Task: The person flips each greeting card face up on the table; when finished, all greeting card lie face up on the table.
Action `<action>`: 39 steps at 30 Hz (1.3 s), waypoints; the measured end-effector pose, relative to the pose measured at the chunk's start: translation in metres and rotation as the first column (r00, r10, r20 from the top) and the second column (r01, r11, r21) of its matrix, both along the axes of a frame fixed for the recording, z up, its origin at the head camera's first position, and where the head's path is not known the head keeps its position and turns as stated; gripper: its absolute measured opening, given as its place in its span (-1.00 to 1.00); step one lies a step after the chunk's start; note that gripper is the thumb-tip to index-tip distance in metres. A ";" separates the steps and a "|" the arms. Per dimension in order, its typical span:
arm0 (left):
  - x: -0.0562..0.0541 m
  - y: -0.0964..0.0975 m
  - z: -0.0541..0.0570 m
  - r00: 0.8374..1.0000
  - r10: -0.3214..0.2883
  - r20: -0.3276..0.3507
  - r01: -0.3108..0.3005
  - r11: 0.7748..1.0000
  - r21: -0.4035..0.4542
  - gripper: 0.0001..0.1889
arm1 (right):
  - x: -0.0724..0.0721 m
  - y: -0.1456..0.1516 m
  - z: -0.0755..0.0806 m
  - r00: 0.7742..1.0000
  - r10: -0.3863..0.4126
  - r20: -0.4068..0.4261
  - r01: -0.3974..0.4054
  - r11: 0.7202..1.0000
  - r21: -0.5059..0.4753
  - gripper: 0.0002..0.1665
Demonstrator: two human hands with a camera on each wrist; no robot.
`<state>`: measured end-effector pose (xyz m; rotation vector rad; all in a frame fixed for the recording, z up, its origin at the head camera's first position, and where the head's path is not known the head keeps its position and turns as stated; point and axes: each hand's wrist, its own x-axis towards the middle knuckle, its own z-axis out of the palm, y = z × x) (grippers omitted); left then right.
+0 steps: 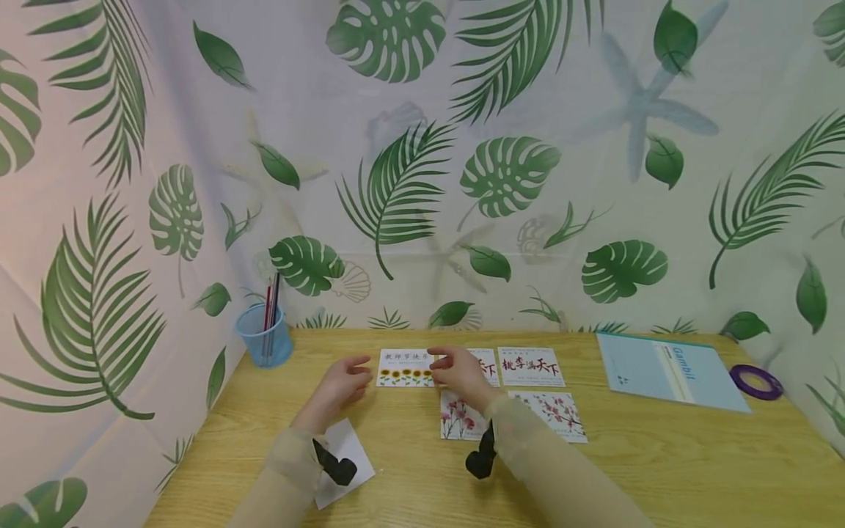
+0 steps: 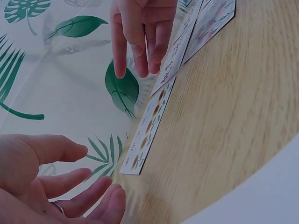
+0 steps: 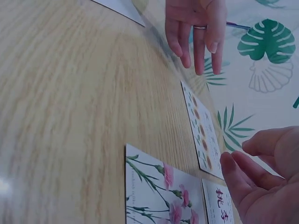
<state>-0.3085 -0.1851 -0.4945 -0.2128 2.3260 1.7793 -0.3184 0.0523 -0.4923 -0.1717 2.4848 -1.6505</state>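
My left hand (image 1: 338, 387) hovers left of a sunflower card (image 1: 396, 367), its fingers loosely bent with nothing between them. Over that card's right edge hangs my right hand (image 1: 463, 375), fingers relaxed and also holding nothing. In both wrist views the hands look raised above the cards, apart from each other. Partly behind the right hand is a card with red characters (image 1: 488, 364); a similar red-lettered card (image 1: 531, 366) lies to its right. Below them are a pink carnation card (image 1: 455, 422) and a blossom card (image 1: 557, 416), partly covered by the right arm.
Under the left wrist lies a plain white sheet (image 1: 353, 455), set at an angle. A blue mesh pen cup (image 1: 264, 337) with several pencils stands at the back left. To the right are a light-blue notebook (image 1: 643, 370) and a purple tape roll (image 1: 755, 382). Leaf-patterned cloth borders the table.
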 end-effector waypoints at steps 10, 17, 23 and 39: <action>0.015 -0.013 0.015 0.999 -0.032 -0.033 0.028 0.995 -0.099 -0.47 | 0.012 -0.010 0.009 0.995 0.076 -0.068 -0.069 0.993 0.091 -0.51; 0.027 -0.022 0.022 0.991 -0.086 -0.102 0.063 0.976 -0.210 -0.46 | 0.022 -0.015 0.009 0.987 0.142 -0.078 -0.138 0.989 0.057 -0.48; 0.037 -0.030 0.024 0.981 -0.129 -0.148 0.081 0.952 -0.295 -0.47 | 0.030 -0.021 0.006 0.962 0.231 -0.146 -0.215 0.969 0.121 -0.51; 0.062 -0.062 0.020 0.974 -0.190 -0.125 0.127 0.910 -0.394 -0.45 | 0.056 -0.047 0.004 0.873 0.427 -0.234 -0.375 0.897 0.235 -0.48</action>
